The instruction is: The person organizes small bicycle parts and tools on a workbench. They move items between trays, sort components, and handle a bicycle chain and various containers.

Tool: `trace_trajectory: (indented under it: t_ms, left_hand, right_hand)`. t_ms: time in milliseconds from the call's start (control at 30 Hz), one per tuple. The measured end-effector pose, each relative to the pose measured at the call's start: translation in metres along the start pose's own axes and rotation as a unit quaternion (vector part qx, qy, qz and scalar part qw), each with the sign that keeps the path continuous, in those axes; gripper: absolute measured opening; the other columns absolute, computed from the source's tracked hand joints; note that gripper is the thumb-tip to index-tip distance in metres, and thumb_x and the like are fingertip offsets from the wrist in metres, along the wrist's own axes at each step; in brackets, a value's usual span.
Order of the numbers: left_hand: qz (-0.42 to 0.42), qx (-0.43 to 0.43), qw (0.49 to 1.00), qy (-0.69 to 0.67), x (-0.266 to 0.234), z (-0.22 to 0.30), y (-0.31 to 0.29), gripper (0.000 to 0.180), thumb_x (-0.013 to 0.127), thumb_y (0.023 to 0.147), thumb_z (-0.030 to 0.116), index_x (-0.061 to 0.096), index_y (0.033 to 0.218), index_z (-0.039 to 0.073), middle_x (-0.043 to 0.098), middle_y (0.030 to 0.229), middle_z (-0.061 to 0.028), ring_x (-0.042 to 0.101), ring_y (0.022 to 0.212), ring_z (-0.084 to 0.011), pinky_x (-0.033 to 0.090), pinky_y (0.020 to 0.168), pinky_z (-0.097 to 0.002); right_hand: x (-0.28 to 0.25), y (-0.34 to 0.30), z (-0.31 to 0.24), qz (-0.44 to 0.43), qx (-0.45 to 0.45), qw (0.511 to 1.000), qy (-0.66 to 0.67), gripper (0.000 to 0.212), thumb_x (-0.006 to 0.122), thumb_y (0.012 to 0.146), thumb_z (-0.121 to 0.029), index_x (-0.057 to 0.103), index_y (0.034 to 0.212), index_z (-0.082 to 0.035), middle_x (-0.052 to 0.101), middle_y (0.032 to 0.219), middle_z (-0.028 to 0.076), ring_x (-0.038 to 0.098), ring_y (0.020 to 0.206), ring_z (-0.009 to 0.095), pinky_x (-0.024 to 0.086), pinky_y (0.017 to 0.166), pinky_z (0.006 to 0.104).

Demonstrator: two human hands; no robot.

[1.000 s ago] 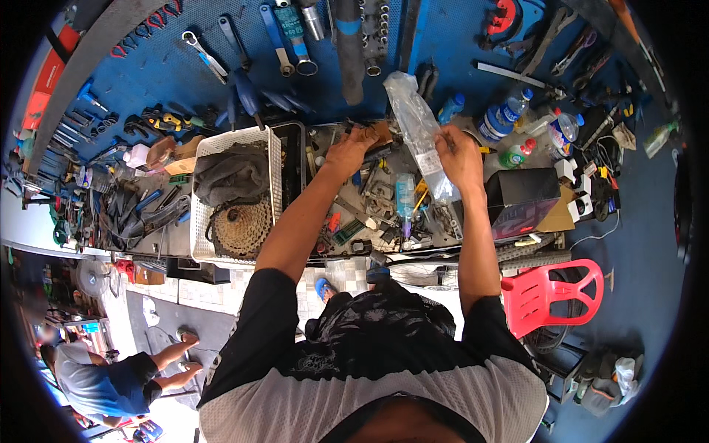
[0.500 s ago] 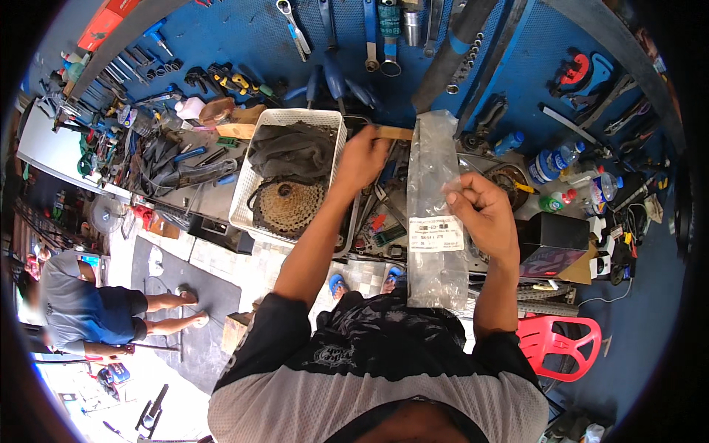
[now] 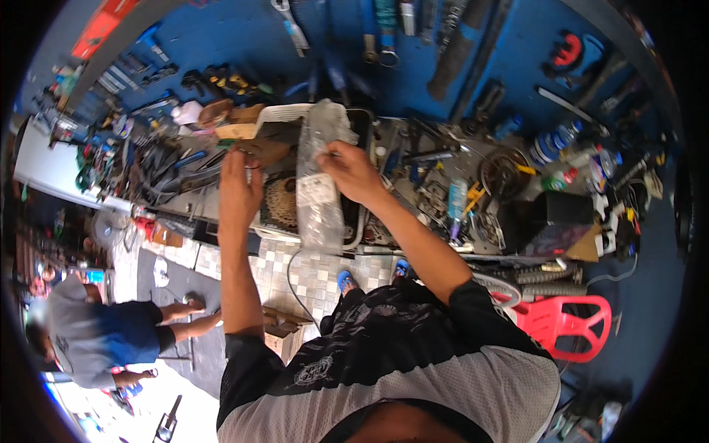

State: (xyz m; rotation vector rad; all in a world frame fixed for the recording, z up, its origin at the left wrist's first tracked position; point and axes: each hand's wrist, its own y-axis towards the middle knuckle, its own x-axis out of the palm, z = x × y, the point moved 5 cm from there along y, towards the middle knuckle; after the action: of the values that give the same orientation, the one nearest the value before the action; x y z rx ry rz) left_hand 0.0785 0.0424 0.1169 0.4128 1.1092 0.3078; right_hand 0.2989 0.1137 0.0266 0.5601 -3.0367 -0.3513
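Observation:
My right hand (image 3: pixel 353 171) pinches a long clear plastic bag (image 3: pixel 322 225) with a white label, which hangs over the right part of the white basket (image 3: pixel 288 112). At the basket's left side, my left hand (image 3: pixel 240 188) is closed, its fingertips at a brown flat piece (image 3: pixel 272 152). Blur hides that piece's exact kind. Beneath, a bicycle cassette (image 3: pixel 281 205) lies in the basket, partly covered by the bag.
The bench holds loose tools and parts, a chainring (image 3: pixel 502 176), bottles (image 3: pixel 557 142) and a black box (image 3: pixel 550 221). Tools hang on the blue wall (image 3: pixel 332 29). A red plastic chair (image 3: pixel 565 325) stands at right. Another person (image 3: pixel 111 325) is at lower left.
Both hands have moved left. My right hand has carried the plastic bag from over the bench to over the basket. My left hand has gone from the basket's right side to its left.

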Motion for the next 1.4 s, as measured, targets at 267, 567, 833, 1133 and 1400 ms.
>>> trace_trajectory:
  t_ms: [267, 567, 833, 1133, 1400]
  left_hand:
    - [-0.007, 0.035, 0.997, 0.064, 0.003, -0.003, 0.047, 0.025, 0.068, 0.091, 0.01, 0.06, 0.112, -0.003, 0.06, 0.131, -0.0282, 0.062, 0.115, -0.0471, 0.051, 0.094, -0.0515]
    - [-0.061, -0.034, 0.992, -0.103, -0.013, -0.001, 0.105, 0.019, 0.062, 0.102, 0.015, 0.057, 0.09, 0.001, 0.063, 0.077, -0.007, 0.063, 0.067, -0.0202, 0.053, 0.06, -0.0325]
    - [-0.222, -0.015, 0.855, -0.467, 0.061, 0.161, 0.014, 0.022, 0.067, 0.101, 0.004, 0.052, 0.085, 0.007, 0.057, 0.074, 0.002, 0.055, 0.06, -0.0045, 0.047, 0.054, -0.0211]
    - [-0.548, 0.056, 0.61, -0.569, 0.154, 0.293, -0.122, 0.072, 0.077, 0.096, 0.01, 0.034, 0.155, 0.011, 0.065, 0.11, -0.0109, 0.063, 0.083, -0.0105, 0.054, 0.059, -0.0232]
    - [-0.622, 0.112, 0.59, -0.501, 0.175, 0.348, -0.224, 0.061, 0.069, 0.103, 0.017, 0.04, 0.156, 0.011, 0.06, 0.124, -0.0118, 0.064, 0.09, -0.0136, 0.057, 0.065, -0.0235]
  right_hand:
    - [-0.034, -0.072, -0.02, 0.017, 0.049, 0.951, -0.305, 0.051, 0.069, 0.099, -0.039, 0.061, 0.137, -0.005, 0.069, 0.119, 0.019, 0.071, 0.105, 0.037, 0.057, 0.088, 0.0487]
    - [-0.151, -0.165, -0.01, 0.109, 0.149, 0.939, -0.289, 0.038, 0.079, 0.095, -0.031, 0.072, 0.125, -0.009, 0.072, 0.093, 0.002, 0.062, 0.067, 0.013, 0.05, 0.064, 0.029]
    - [-0.127, -0.209, -0.074, 0.106, 0.045, 0.993, 0.014, 0.05, 0.082, 0.095, -0.02, 0.063, 0.139, -0.006, 0.071, 0.101, -0.003, 0.054, 0.072, 0.002, 0.044, 0.063, 0.0216]
    - [-0.125, -0.423, -0.091, 0.469, 0.19, 0.862, 0.031, 0.036, 0.075, 0.102, -0.028, 0.067, 0.121, 0.001, 0.073, 0.094, 0.004, 0.063, 0.082, 0.007, 0.051, 0.069, 0.0266]
    - [-0.101, -0.691, -0.049, 0.748, 0.191, 0.631, 0.068, 0.03, 0.068, 0.105, -0.032, 0.067, 0.111, -0.003, 0.052, 0.067, -0.003, 0.046, 0.05, 0.007, 0.036, 0.045, 0.0242]
